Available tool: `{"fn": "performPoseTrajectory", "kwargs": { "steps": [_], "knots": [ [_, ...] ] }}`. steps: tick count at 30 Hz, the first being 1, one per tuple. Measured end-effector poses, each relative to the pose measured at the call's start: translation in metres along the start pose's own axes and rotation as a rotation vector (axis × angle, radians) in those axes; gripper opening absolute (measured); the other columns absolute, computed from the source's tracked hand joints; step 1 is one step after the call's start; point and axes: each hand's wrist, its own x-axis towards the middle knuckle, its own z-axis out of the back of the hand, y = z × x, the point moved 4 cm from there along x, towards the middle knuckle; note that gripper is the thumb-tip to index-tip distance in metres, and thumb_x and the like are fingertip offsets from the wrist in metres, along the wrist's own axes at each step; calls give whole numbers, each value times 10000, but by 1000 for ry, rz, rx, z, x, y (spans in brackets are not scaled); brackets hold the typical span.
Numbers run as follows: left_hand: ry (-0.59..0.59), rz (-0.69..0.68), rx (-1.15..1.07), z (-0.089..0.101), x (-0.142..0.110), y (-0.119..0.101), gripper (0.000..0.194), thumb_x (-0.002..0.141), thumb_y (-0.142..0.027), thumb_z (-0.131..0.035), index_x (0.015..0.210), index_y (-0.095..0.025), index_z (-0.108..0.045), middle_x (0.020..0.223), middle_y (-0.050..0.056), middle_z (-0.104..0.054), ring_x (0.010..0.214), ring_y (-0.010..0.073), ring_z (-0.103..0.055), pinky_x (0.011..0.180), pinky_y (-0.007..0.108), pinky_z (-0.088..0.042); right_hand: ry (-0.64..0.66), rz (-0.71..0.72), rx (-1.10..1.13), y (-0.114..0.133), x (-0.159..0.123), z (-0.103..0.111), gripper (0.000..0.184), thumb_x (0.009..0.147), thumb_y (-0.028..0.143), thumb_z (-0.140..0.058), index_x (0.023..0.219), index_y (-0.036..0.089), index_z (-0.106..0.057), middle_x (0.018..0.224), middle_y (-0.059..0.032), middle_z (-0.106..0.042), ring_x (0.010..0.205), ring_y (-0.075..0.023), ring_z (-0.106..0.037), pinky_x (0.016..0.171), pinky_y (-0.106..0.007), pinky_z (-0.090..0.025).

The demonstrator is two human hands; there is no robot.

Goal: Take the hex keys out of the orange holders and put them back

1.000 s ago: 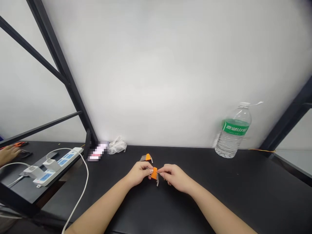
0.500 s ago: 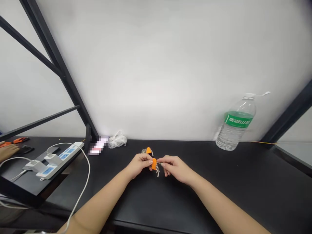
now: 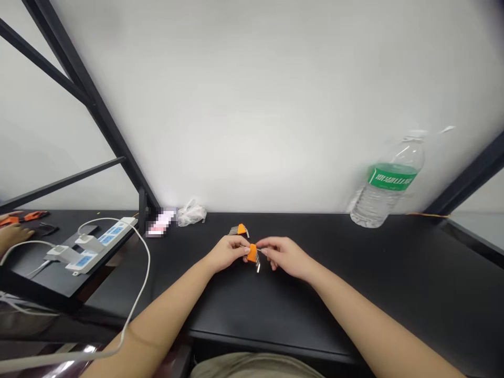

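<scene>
My left hand (image 3: 227, 253) is closed on a small orange holder of metal hex keys (image 3: 252, 255) just above the black table (image 3: 354, 283). My right hand (image 3: 284, 256) meets it from the right, its fingertips pinched on one of the thin keys sticking out of the holder. A second orange hex key set (image 3: 239, 230) lies on the table a little behind my hands.
A clear water bottle with a green label (image 3: 388, 181) stands at the back right by the white wall. A crumpled plastic bag (image 3: 191, 212) lies at the back left. A white power strip with cables (image 3: 92, 244) rests on the neighbouring table, where another person's hand (image 3: 10, 235) shows.
The view has tilted downward, so everything sits higher in the picture. My hands stay together on the orange holder, the right fingers now closer against it.
</scene>
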Motion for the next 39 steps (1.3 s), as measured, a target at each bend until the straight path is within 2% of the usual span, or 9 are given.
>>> {"fn": "performPoseTrajectory", "kwargs": {
  "steps": [4,7,13,16,23,26,32,36,39],
  "knots": [
    [38,28,53,-11,-1,3,289,794,-372,-815,939,-131,-747,825,62,-742,749,154,-676,756,287,-547,-16,-56,21,-6,3,-5,238,892,406,-647,987,191,-682,668,20,-633,472,-99,-503,446,-228,-398],
    [66,-7,142,-18,-1,1,299,846,-393,-763,977,-126,-731,873,73,-738,757,152,-681,745,283,-548,-49,-69,30,-11,6,-4,244,876,423,-676,960,195,-650,652,22,-639,450,-98,-517,430,-220,-409],
    [-123,-172,423,-16,-1,-6,219,913,-367,-676,972,-162,-726,859,44,-730,754,149,-664,724,273,-536,-168,-119,-23,-18,5,2,300,874,488,-685,842,203,-596,661,-12,-680,429,-116,-555,402,-232,-435],
    [-169,-249,553,-19,-3,-11,164,926,-309,-644,974,-176,-728,896,34,-735,783,150,-655,745,275,-526,-199,-101,-70,-14,4,-2,280,913,489,-639,956,212,-623,695,-11,-686,449,-129,-565,441,-256,-460],
    [-95,-308,629,-27,-4,-14,181,928,-196,-593,1045,-179,-729,981,45,-747,874,175,-670,838,307,-531,-130,195,-729,8,-2,-18,320,1008,304,-505,1316,228,-546,1012,-96,-741,796,-230,-670,688,-305,-428],
    [-73,-308,563,-25,-3,-11,203,935,-188,-578,1071,-181,-729,1031,55,-749,930,186,-684,890,330,-540,-95,241,-808,12,-7,-20,380,1015,295,-480,1389,233,-510,1116,-114,-730,837,-242,-669,705,-310,-418],
    [-167,-158,308,-13,5,3,222,923,-348,-655,1007,-152,-718,859,35,-708,658,131,-658,684,298,-568,-164,163,-501,8,-4,4,361,977,392,-568,1292,216,-581,895,-38,-707,730,-173,-623,700,-307,-472],
    [-172,-160,271,-11,7,5,235,933,-358,-646,1028,-151,-704,878,35,-698,678,123,-667,696,286,-573,30,103,-153,-4,0,-3,520,909,440,-676,1363,231,-531,997,-40,-705,738,-152,-647,656,-300,-533],
    [-180,-209,330,-12,4,0,247,960,-333,-606,1131,-166,-667,958,48,-705,724,131,-671,715,291,-580,37,37,80,-11,3,-11,585,897,415,-691,1409,228,-481,960,-38,-692,711,-153,-663,574,-279,-547]
  ]
}}
